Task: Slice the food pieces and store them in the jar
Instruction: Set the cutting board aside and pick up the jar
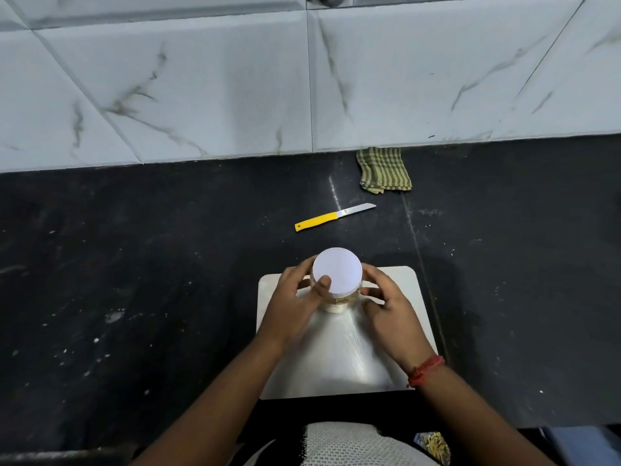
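Jar [336, 302] stands upright on the steel board [396, 331], white lid [337, 272] on, pale yellowish bits inside. My left hand [295, 297] grips the lid, thumb on top; my right hand [386, 302] curls around the jar's side. Knife [334, 216] lies behind on the counter [134, 280].

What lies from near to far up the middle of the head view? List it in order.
Steel board → jar with white lid, held in the grip of the left hand and right hand → yellow-handled knife → checked cloth → tiled wall.
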`<act>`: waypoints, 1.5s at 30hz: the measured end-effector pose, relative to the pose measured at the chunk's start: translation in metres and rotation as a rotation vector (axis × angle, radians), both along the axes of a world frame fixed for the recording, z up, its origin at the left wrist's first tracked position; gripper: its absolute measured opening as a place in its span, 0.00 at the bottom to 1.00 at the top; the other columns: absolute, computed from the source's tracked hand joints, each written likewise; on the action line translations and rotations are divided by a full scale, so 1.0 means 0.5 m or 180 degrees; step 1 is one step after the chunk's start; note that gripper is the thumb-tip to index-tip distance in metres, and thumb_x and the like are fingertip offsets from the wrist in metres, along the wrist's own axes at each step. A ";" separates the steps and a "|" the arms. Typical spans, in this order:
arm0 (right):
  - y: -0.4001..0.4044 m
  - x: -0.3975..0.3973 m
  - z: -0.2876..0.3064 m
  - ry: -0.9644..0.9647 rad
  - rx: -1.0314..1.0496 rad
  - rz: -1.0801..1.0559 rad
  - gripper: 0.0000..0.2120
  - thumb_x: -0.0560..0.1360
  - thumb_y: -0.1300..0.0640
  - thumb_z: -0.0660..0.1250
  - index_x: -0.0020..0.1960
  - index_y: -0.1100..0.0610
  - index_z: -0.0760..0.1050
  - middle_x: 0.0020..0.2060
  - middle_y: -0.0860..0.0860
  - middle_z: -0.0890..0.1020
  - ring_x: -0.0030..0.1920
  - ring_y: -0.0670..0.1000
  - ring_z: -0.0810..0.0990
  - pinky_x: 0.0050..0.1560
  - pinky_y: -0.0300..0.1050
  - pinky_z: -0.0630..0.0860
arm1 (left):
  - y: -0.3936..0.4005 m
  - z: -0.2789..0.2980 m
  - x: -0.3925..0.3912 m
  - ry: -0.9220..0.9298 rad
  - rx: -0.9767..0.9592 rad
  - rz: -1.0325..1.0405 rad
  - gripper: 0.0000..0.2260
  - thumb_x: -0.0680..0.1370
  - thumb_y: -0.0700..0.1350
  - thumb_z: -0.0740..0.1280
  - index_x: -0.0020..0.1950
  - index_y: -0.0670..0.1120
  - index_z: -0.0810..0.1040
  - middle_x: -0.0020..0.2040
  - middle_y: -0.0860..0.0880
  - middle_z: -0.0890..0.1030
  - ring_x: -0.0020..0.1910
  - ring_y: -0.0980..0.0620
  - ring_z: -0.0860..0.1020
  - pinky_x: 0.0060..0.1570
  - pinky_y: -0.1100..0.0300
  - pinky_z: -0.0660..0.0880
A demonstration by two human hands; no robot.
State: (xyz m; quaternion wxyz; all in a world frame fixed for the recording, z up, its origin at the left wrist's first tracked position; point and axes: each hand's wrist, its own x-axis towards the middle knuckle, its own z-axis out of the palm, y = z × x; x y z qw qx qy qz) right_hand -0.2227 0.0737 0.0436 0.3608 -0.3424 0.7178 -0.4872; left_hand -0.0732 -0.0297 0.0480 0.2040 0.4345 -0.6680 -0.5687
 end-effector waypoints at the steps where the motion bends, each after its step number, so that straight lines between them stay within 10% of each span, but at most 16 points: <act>1: 0.003 0.001 0.000 0.0012 0.0018 0.0017 0.31 0.73 0.74 0.58 0.68 0.45 0.71 0.62 0.42 0.75 0.56 0.39 0.77 0.59 0.35 0.74 | 0.001 0.000 0.001 -0.0002 -0.0008 -0.0012 0.20 0.73 0.69 0.64 0.64 0.69 0.73 0.61 0.59 0.74 0.59 0.65 0.75 0.65 0.57 0.72; 9: -0.029 -0.055 -0.015 0.0640 0.0067 -0.0069 0.27 0.74 0.72 0.60 0.68 0.51 0.70 0.64 0.46 0.72 0.60 0.45 0.75 0.63 0.40 0.72 | -0.050 -0.008 0.000 -0.0016 -0.0032 0.0207 0.18 0.81 0.56 0.63 0.71 0.57 0.73 0.64 0.59 0.74 0.62 0.68 0.73 0.60 0.70 0.69; 18: -0.285 -0.259 -0.059 0.2779 0.1064 0.0430 0.19 0.75 0.64 0.58 0.65 0.56 0.72 0.61 0.56 0.73 0.59 0.63 0.71 0.61 0.55 0.72 | -0.276 -0.064 -0.108 -0.1982 -0.1506 -0.0412 0.22 0.80 0.50 0.68 0.73 0.49 0.71 0.69 0.45 0.72 0.67 0.41 0.69 0.66 0.44 0.70; 26: -0.301 -0.284 -0.063 0.3443 0.1441 0.0841 0.13 0.77 0.59 0.62 0.60 0.54 0.72 0.58 0.55 0.72 0.57 0.61 0.70 0.53 0.57 0.74 | -0.308 -0.070 -0.129 -0.2675 -0.2291 -0.0983 0.13 0.80 0.46 0.68 0.63 0.46 0.75 0.60 0.43 0.72 0.60 0.41 0.71 0.55 0.46 0.72; 34: -0.286 -0.288 -0.047 0.2206 0.1000 0.0423 0.04 0.72 0.62 0.66 0.42 0.53 0.75 0.42 0.51 0.80 0.47 0.55 0.77 0.48 0.45 0.73 | -0.305 -0.073 -0.107 -0.1913 -0.2094 -0.0541 0.02 0.80 0.40 0.65 0.51 0.46 0.76 0.50 0.47 0.74 0.48 0.45 0.75 0.45 0.52 0.72; 45: -0.104 -0.183 0.070 -0.0835 -0.0500 -0.0182 0.04 0.75 0.68 0.68 0.48 0.62 0.79 0.32 0.51 0.74 0.36 0.51 0.75 0.46 0.45 0.78 | -0.127 0.050 0.000 0.0430 -0.0353 0.0994 0.03 0.82 0.43 0.66 0.52 0.48 0.79 0.43 0.50 0.81 0.40 0.55 0.79 0.44 0.61 0.80</act>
